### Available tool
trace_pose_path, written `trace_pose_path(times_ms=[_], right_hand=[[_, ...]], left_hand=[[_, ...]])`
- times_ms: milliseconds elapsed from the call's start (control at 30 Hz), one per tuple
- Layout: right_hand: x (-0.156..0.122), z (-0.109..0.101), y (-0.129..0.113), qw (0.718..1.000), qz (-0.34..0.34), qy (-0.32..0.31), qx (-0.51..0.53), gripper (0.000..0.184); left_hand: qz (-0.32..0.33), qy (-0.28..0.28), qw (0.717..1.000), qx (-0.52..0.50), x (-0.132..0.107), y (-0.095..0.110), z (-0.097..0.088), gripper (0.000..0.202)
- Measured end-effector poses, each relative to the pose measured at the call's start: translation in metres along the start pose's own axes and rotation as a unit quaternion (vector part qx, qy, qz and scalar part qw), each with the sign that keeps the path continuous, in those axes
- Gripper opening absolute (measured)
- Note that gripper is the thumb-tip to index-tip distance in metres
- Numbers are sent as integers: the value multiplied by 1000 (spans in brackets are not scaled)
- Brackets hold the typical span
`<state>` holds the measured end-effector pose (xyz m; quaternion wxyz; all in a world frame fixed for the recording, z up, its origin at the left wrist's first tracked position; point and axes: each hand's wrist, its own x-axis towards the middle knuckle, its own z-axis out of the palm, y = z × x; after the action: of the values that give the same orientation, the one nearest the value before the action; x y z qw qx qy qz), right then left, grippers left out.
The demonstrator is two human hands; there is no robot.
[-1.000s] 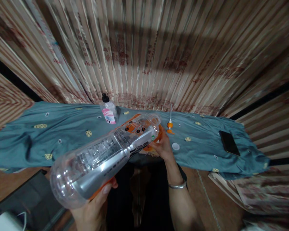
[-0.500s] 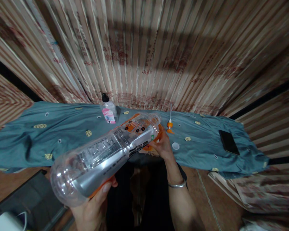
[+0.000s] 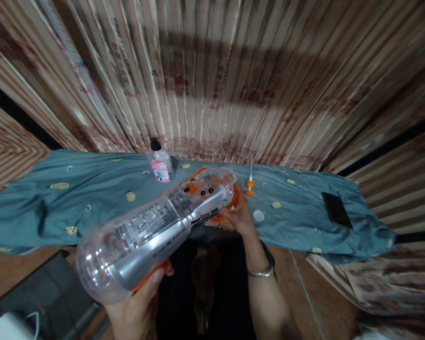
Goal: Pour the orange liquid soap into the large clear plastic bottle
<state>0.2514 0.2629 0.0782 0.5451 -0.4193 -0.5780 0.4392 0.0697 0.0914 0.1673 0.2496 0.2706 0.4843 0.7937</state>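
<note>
A large clear plastic bottle (image 3: 141,236) with a silver and orange label lies tilted across the middle, its base toward me at the lower left and its neck at the upper right. My left hand (image 3: 138,297) is closed around its lower part from beneath. Behind the neck, my right hand (image 3: 241,217) grips an orange object (image 3: 236,194), mostly hidden by the bottle, so its kind is unclear. Just right of that hand, an orange pump dispenser top (image 3: 250,185) with a long tube and a white round cap (image 3: 258,215) lie on the cloth.
A small clear pump bottle (image 3: 162,165) with a black top and pink label stands at the back left. On the right lies a black phone (image 3: 336,210). The patterned teal cloth (image 3: 102,189) covers the surface, with a curtain (image 3: 205,85) hanging close behind.
The large bottle's base has shifted very slightly to the right. Both hands keep their hold, and the things on the cloth stay in place.
</note>
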Motion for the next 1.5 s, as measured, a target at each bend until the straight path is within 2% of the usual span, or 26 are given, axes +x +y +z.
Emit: trace_pose_path(times_ms=[367,533,633,800,1067,1300,1500], right_hand=[[2,-2,-4,1000,7,-3,11,75],[2,-1,-3,1000,2,-3,22,75],[2,-1,-3,1000,1,-11,26,74],[2,0,-1,999,-7,-5,33,74],[3,-1,-2,1000,-11,-8,18,72],[3,-1,0,1000,0,-3,18,75],[3,0,-3,1000,-9,1,20,71]], left_hand=[[6,-17,1000,-8,0,0,0,63],[-1,-17,1000,-12,0,-5,-7,78],[4,-39,999,-6,0,-7,-9,75],[16,-10,1000,3,0,-7,-5,75],[27,-36,999,10,-2,-9,-10,78],[31,-38,999,6,-2,-6,-7,83],[34,-37,999,15,-3,-6,-8,76]])
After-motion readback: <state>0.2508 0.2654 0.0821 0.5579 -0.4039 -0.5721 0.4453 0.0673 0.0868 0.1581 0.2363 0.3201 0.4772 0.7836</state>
